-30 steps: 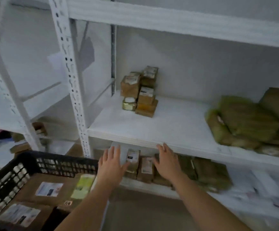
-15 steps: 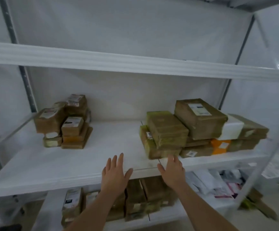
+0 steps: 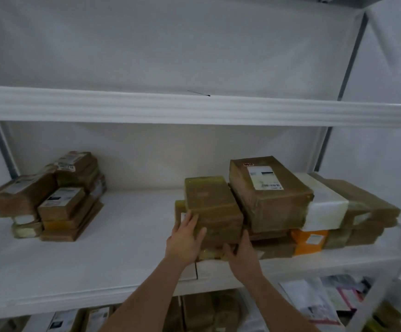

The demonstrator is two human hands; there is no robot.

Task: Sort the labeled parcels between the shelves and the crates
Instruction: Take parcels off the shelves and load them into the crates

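Across the middle white shelf [image 3: 127, 238] two groups of parcels sit well apart, with bare board between them. On the right group, a brown parcel [image 3: 212, 209] tops a low stack near the front edge. Against its left front corner the left hand [image 3: 185, 238] lies flat, fingers straight and together. At its lower right front the right hand [image 3: 241, 255] has thumb and fingers curled on the stack's face. Beside it lies a larger labelled box [image 3: 270, 192].
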